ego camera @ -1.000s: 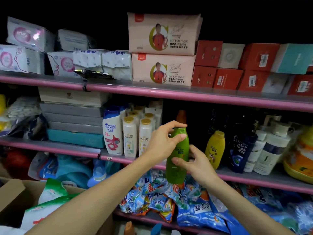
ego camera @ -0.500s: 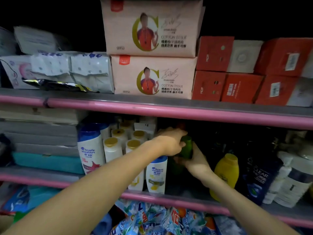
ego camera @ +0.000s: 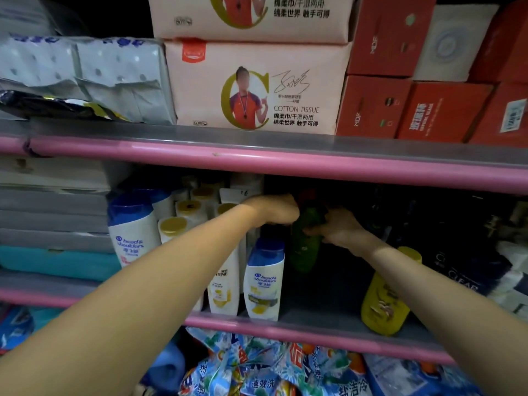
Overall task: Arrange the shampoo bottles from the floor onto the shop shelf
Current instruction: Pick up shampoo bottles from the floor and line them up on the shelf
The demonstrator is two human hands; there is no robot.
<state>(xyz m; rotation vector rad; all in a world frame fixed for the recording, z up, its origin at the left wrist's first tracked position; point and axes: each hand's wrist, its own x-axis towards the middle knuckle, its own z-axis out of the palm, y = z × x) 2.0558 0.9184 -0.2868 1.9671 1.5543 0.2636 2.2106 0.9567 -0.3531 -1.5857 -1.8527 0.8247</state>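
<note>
A green shampoo bottle (ego camera: pixel 304 244) with an orange cap stands deep in the dark back of the middle shelf (ego camera: pixel 320 328). My left hand (ego camera: pixel 275 208) grips its upper part from the left. My right hand (ego camera: pixel 338 227) holds its neck from the right. The cap is mostly hidden in shadow between my hands. In front of it stand white Head & Shoulders bottles (ego camera: pixel 264 281) with blue caps and white Pantene bottles (ego camera: pixel 223 284) with gold caps.
A yellow bottle (ego camera: pixel 385 301) stands under my right forearm, dark Clear bottles (ego camera: pixel 463 270) to its right. Above, a pink-edged shelf (ego camera: pixel 257 161) carries cotton tissue packs (ego camera: pixel 257 87) and red boxes (ego camera: pixel 440 110). Detergent bags (ego camera: pixel 257 372) lie below.
Both hands have pushed the green bottle from in front of the shelf edge to the back of the middle shelf. The camera has moved closer.
</note>
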